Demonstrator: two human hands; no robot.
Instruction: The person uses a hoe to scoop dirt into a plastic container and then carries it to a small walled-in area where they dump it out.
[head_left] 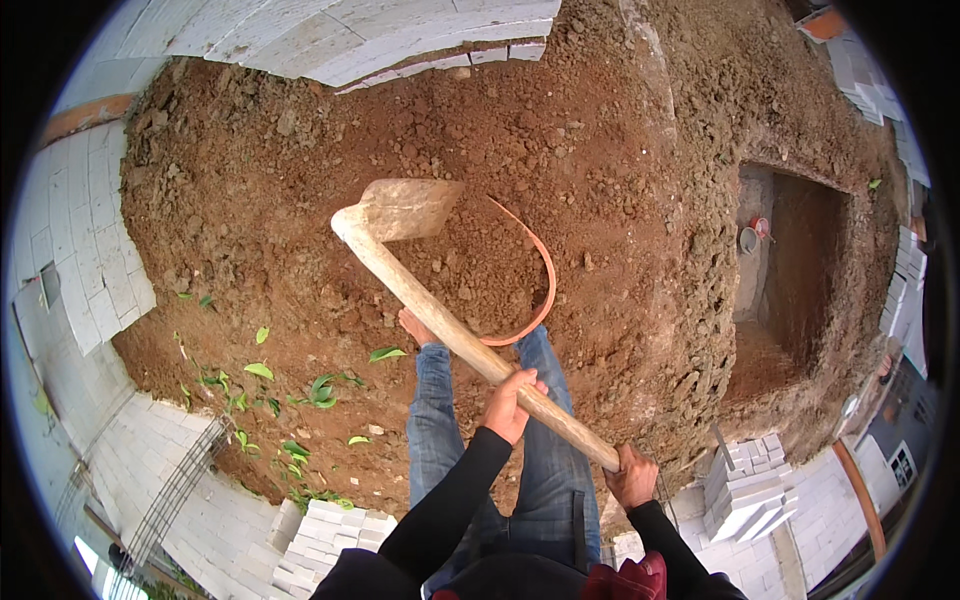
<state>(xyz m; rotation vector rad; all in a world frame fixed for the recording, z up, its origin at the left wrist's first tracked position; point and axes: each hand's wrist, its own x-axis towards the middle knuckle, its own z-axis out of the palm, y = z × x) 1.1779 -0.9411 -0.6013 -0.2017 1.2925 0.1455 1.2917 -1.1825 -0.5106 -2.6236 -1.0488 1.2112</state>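
My left hand [512, 405] is closed round the middle of a hoe's wooden handle. Close to the handle's end, my right hand [632, 478] grips the same hoe [455, 333]. Its shaft slants up and to the left, and the broad, soil-stained blade [412, 208] is raised in front of me, pointing right. Beyond my feet, a curved orange-red rim or strip [549, 270] arcs over the loose brown soil [600, 170]; whether it belongs to a container I cannot tell. Part of it passes behind the hoe's handle.
On the right is a deep rectangular pit [805, 260] with small buckets [749, 239] inside. White block walls [85, 220] border the soil at left and far side. Green leafy cuttings [320, 391] lie at my left. Stacked white blocks [748, 490] stand near right.
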